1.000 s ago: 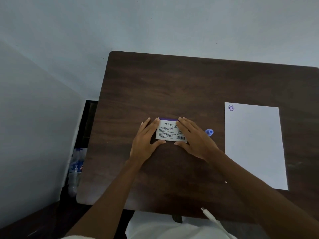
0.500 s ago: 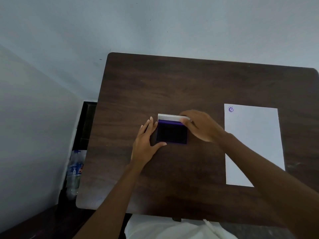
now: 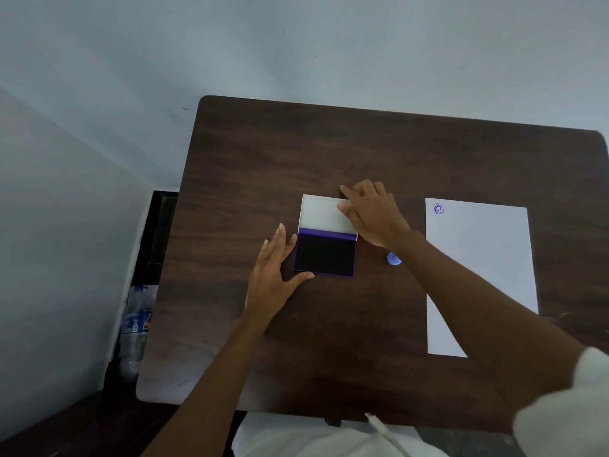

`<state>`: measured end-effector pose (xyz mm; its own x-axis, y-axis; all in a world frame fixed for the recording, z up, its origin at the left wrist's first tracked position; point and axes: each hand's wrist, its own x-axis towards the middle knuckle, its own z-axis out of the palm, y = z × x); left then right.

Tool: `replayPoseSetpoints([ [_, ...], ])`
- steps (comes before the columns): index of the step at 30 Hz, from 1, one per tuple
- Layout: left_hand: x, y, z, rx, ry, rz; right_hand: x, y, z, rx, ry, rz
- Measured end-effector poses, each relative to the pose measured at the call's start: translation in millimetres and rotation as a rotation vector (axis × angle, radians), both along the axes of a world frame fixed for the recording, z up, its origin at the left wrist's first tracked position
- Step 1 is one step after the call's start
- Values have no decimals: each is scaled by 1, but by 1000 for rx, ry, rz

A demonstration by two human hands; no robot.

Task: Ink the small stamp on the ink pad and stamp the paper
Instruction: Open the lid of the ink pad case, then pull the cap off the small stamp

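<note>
The ink pad [image 3: 325, 256] lies open mid-table, its dark purple pad facing up. Its white lid [image 3: 321, 212] is folded flat away from me. My right hand [image 3: 372, 214] holds the lid's far right corner, thumb on top and fingers behind. My left hand [image 3: 274, 272] rests flat against the pad's left side, thumb along its near edge. The small blue stamp [image 3: 393, 259] lies on the table right of the pad, partly hidden by my right wrist. The white paper [image 3: 481, 258] lies further right, with one purple round print [image 3: 438, 209] in its far left corner.
The dark wooden table [image 3: 329, 153] stands in a corner against pale walls. A plastic bottle [image 3: 135, 324] stands on the floor at its left. A white cable [image 3: 385, 430] hangs over my lap at the near edge.
The closed ink pad has been opened: my right hand swung the lid up and back until it lies flat. My left hand stayed against the pad's left side.
</note>
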<state>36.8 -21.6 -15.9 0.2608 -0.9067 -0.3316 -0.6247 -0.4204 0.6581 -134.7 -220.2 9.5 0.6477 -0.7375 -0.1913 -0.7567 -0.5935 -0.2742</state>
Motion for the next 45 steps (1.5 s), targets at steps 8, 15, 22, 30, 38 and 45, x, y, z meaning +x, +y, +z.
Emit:
replayPoseSetpoints([
  [8, -7, 6, -3, -11, -37, 61, -25, -1, 22, 219, -358, -226],
  [15, -24, 10, 6, -131, -52, 170, -100, 48, 36, 209, -121, -344],
  [22, -104, 4, 27, -373, 0, 144, -100, 71, 13, 303, -222, -450],
  [30, -160, -30, 37, -275, 414, 195, -112, 92, 34, 272, -480, -589],
  [38, -162, -36, 28, -306, 451, 197, -117, 91, 44, 256, -493, -485],
  [45, -166, -41, 10, -214, 429, 320, -119, 86, 45, 229, -446, -455],
])
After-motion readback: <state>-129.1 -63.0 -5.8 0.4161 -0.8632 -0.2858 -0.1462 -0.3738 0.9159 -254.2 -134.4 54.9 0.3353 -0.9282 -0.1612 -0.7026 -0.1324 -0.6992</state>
